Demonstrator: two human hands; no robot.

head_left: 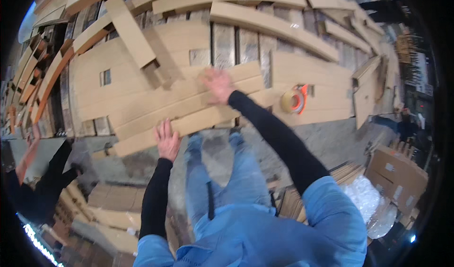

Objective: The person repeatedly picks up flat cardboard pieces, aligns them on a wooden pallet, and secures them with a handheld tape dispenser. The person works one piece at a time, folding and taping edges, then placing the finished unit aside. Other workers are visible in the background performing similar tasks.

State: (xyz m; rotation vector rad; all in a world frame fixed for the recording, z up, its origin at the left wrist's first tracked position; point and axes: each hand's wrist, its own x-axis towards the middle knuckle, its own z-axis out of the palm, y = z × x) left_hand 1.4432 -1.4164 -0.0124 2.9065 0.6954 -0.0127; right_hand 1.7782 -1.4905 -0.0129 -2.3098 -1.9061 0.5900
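Before me a long creased cardboard sheet (189,107) lies slantwise over other flat cardboard. My left hand (167,139) rests on its near flap, fingers spread. Farther up and to the right, my right hand (218,84) lies on the sheet's far part, fingers apart and slightly blurred. Neither hand grips anything that shows. An orange tape dispenser (298,98) with a roll of tape sits on a flat sheet right of my right hand. A long narrow cardboard box (130,31) stands out beyond the sheet, its end toward me.
Long folded cardboard boxes (274,28) lie across the slatted wooden surface (224,44) at the back. More boxes (52,85) are stacked at the left, where another person (42,172) stands. Bubble wrap (366,201) and a large carton (396,177) are at the lower right.
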